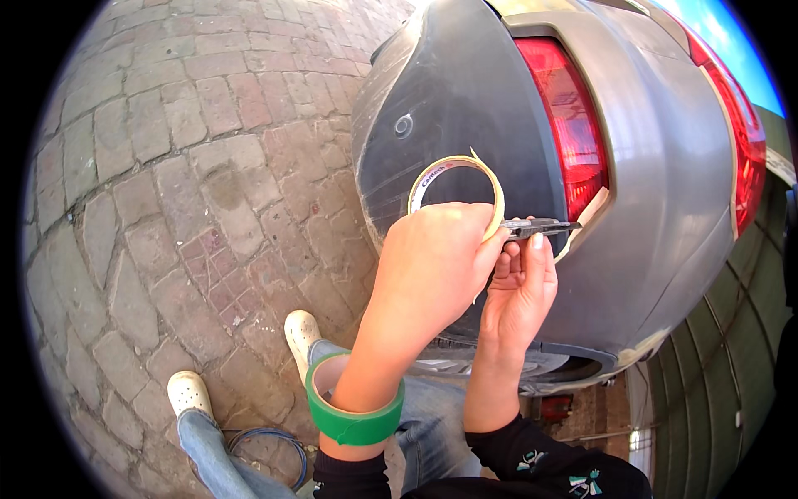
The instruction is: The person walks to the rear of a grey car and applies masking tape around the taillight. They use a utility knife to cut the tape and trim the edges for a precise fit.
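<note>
My left hand (445, 258) is closed around a roll of cream masking tape (499, 187), whose loose end sticks up at the top. In my right hand (524, 291), thumb and fingers pinch a slim dark and silver utility knife (540, 228). The knife's tip points right, at a strip of masking tape (588, 209) by the lower corner of a red tail light (569, 125). Its other end sits close against my left fingers; I cannot tell whether they touch it. A roll of green tape (356, 422) hangs around my left forearm like a bracelet.
The grey car's dark bumper (449, 91), scuffed at its edge, stands right before me. Below lies brick paving (166, 208), with my cream clogs (189, 392) on it. A blue hose or cable (283, 437) is coiled beside my leg. Green panelling (706, 382) runs along the right.
</note>
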`<state>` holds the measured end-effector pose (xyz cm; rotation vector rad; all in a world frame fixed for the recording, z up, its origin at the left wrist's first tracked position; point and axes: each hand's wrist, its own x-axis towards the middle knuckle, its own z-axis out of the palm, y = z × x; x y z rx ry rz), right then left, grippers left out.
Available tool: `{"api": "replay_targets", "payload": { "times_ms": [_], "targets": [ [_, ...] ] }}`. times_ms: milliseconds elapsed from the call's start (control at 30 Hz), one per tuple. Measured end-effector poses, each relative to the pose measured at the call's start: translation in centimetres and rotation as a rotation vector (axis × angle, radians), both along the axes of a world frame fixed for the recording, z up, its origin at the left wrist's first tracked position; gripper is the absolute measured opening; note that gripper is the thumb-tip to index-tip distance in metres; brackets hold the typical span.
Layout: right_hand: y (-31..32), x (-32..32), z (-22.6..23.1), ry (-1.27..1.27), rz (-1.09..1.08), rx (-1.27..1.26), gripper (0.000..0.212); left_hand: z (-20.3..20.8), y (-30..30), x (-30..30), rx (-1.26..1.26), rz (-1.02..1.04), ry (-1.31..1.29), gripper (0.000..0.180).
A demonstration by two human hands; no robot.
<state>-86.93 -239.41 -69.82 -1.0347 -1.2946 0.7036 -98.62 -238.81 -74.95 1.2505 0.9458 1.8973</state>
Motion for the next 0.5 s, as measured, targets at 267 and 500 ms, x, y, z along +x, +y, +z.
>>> {"api": "replay_targets", "payload": {
  "times_ms": [267,500],
  "targets": [
    [0.03,0.06,-0.05,0.001,-0.001,-0.015,0.020,-0.11,0.01,0.02,-0.005,-0.004,-0.027,0.019],
    [0.17,0.31,-0.03,0.046,0.022,-0.031,0.018,0.44,-0.44,0.11,-0.011,0.067,0.001,0.020]
  ]
}}
